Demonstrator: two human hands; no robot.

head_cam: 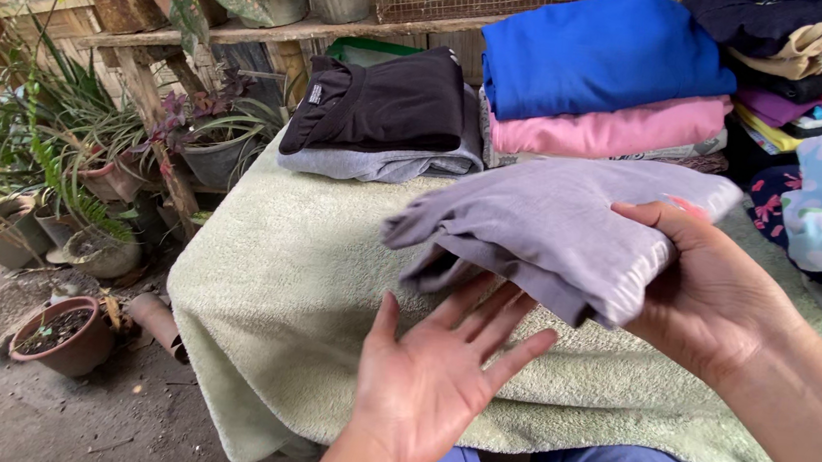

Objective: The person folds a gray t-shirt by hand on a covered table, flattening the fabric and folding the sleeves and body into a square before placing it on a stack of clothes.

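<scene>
Folded grey garment (pixel 551 239) clasped at its right end by right hand (pixel 717 291), fingers curled over the cloth. Left hand (pixel 437 379) open, palm up, fingers spread just beneath the garment's near edge. Below both: pale green towel (pixel 264 297); beyond: folded black garment (pixel 383 103).

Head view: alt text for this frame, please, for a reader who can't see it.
A right hand holds a folded grey garment above a pale green towel, with the open left hand palm-up under its edge. Behind lie stacks of folded clothes; potted plants stand on the ground at left.
</scene>
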